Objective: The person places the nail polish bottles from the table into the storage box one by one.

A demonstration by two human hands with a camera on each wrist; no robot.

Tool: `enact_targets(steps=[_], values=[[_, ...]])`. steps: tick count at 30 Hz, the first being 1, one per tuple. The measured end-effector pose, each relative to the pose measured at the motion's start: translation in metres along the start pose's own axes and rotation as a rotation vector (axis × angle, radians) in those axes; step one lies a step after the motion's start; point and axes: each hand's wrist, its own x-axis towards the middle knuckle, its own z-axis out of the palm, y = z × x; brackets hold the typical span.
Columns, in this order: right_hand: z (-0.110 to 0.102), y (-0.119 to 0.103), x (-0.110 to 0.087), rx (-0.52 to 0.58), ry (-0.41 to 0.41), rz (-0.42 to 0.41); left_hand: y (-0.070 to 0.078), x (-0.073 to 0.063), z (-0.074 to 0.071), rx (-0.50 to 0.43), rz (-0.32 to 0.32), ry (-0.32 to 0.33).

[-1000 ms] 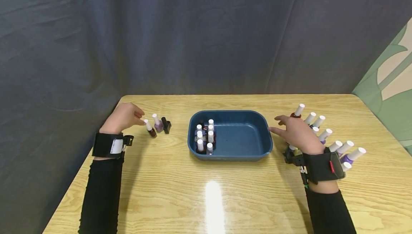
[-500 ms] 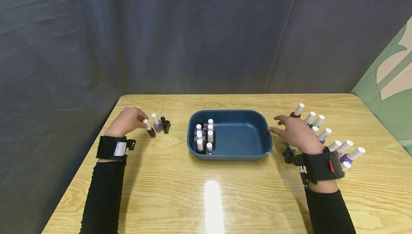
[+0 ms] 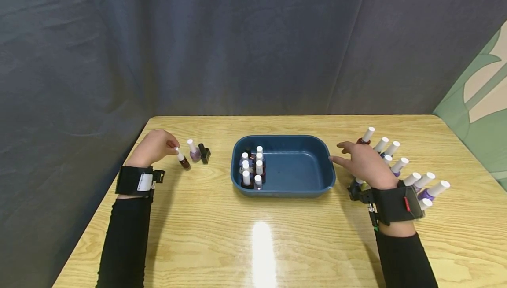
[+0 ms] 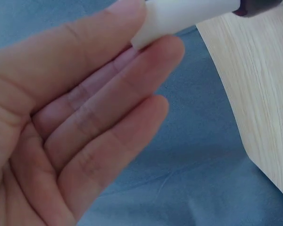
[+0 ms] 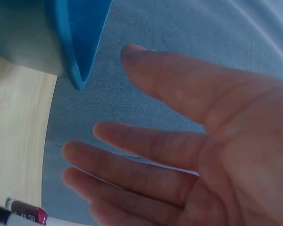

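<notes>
My left hand point(image 3: 152, 147) pinches the white cap of a dark red nail polish bottle point(image 3: 184, 163) at the table's left side. In the left wrist view, thumb and fingers meet on that white cap point(image 4: 188, 16). Just right of it stand a lilac nail polish bottle point(image 3: 195, 153) and a black-capped dark bottle point(image 3: 204, 154). My right hand point(image 3: 368, 164) holds nothing; its fingers are loosely extended beside the right wall of the blue bin point(image 3: 283, 194). In the right wrist view, a gap shows between the thumb and the bin's rim point(image 5: 66, 42).
Two columns of white-capped bottles point(image 3: 259, 167) stand along the bin's left end. Several more bottles, among them a dark red one point(image 3: 366, 137) and a purple one point(image 3: 433, 191), stand around and behind my right hand. A dark curtain point(image 3: 253, 46) hangs behind the wooden table point(image 3: 214, 239).
My left fingers have closed on the dark red bottle's cap, and the bottle has shifted slightly to the left, away from the lilac one. My right hand has stayed in place.
</notes>
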Motion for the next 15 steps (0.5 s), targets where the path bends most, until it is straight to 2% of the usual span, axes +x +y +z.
enact_targets(steps=[4,9,15], values=[[0.001,0.000,0.001,-0.002,0.002,-0.005,0.000,-0.001,-0.005,-0.005,0.004,-0.005],[0.002,0.000,0.002,-0.003,0.001,-0.005,0.007,-0.003,-0.018,0.015,-0.001,-0.018],[0.002,-0.001,0.003,-0.006,0.005,-0.005,0.024,-0.005,-0.039,0.029,0.039,0.032]])
